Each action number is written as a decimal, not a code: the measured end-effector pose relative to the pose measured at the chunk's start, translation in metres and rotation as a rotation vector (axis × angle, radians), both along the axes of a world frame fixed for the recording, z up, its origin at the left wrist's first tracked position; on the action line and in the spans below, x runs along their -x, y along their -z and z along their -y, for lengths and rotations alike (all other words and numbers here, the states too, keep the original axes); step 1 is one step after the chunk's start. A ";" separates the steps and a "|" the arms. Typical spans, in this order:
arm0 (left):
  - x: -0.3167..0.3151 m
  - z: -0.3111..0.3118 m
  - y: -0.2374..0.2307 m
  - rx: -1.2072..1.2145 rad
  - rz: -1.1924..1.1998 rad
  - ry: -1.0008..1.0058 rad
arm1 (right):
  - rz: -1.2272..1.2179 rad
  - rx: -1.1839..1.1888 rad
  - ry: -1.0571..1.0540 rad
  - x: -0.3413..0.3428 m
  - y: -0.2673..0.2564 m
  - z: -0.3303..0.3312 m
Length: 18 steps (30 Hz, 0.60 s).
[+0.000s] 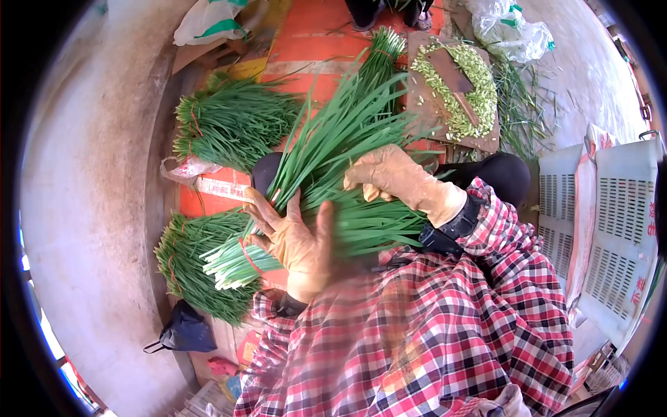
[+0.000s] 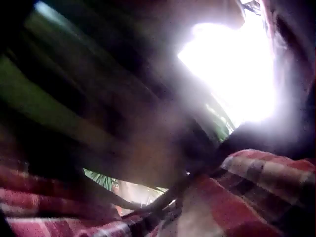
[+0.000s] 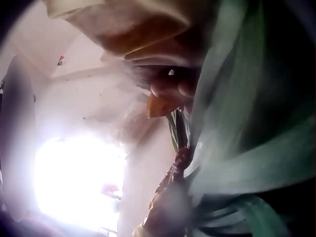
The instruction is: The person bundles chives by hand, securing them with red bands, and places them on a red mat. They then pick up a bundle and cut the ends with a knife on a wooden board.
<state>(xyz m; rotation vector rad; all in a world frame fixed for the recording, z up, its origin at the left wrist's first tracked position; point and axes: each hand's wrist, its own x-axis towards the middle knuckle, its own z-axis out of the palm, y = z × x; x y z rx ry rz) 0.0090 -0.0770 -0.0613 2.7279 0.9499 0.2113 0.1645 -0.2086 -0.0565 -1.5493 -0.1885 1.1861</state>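
In the head view a bundle of long green leaves with white stem ends (image 1: 233, 263) lies across the lap, a red tie (image 1: 248, 256) round it. My gloved left hand (image 1: 299, 247) is over the bundle near the tie, fingers spread and thumb up. My gloved right hand (image 1: 406, 182) has its fingers curled at the leaves further right; whether it grips any is unclear. More loose leaves (image 1: 330, 135) fan up and away between the hands. The right wrist view shows the right glove (image 3: 133, 29) beside blurred leaves (image 3: 237, 98); the left wrist view is dark and blurred.
Tied green bundles lie at the left, one further back (image 1: 229, 121) and one nearer (image 1: 201, 257). A board (image 1: 424, 104) with chopped pale pieces stands at the back right. Blue-grey crates (image 1: 618, 222) are at the right, a dark bag (image 1: 187, 330) at the lower left.
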 end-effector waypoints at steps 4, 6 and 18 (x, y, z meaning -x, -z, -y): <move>-0.004 0.004 -0.004 -0.030 -0.046 0.000 | -0.095 -0.009 -0.001 0.003 0.002 0.005; -0.005 0.005 -0.005 -0.057 -0.042 0.001 | -0.110 -0.066 0.063 0.004 0.006 0.005; 0.002 -0.008 0.014 0.102 0.194 -0.053 | -0.173 -0.202 0.108 0.017 -0.008 -0.002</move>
